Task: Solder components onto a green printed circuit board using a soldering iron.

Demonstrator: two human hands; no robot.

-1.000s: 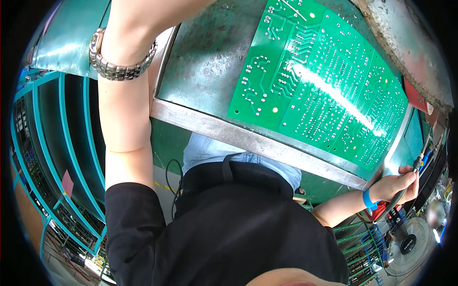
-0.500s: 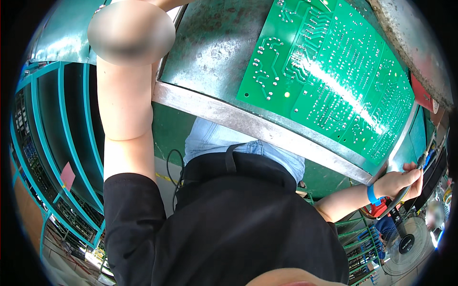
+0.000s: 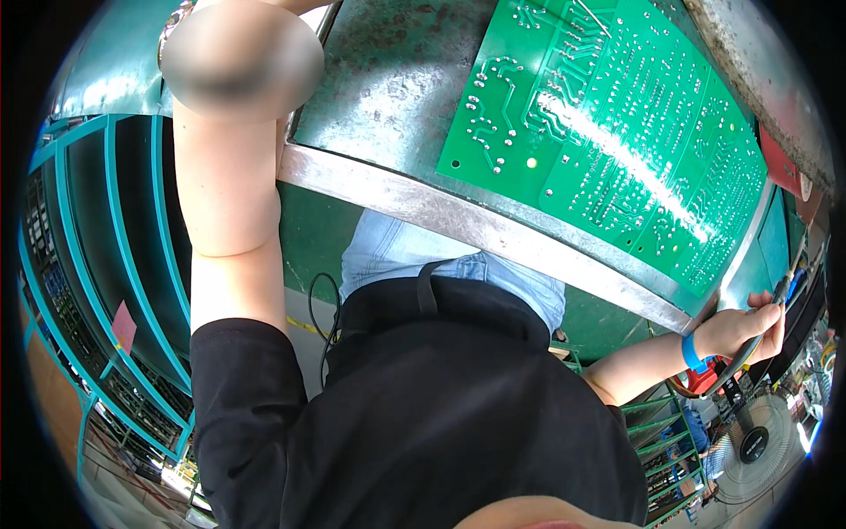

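My right hand, with a blue band at its wrist, is closed around the dark handle of a soldering iron past the bench's right corner. The iron's thin end points up and away from me, and its cord trails below the hand. At the top left my left arm reaches over the bench; the left hand is mostly cut off and blurred, its fingers hidden. A large green circuit board lies solder side up on the metal bench top. Over its far edge a thin silvery strand slants into view.
A metal rail edges the bench in front of my body. A teal rack holding boards stands at left. A worn grey edge and a red item border the board's right. A fan stands at lower right.
More of the thin strand now shows over the board's far edge, reaching a little lower. My left arm has shifted slightly left. The right hand stays nearly in place with the iron.
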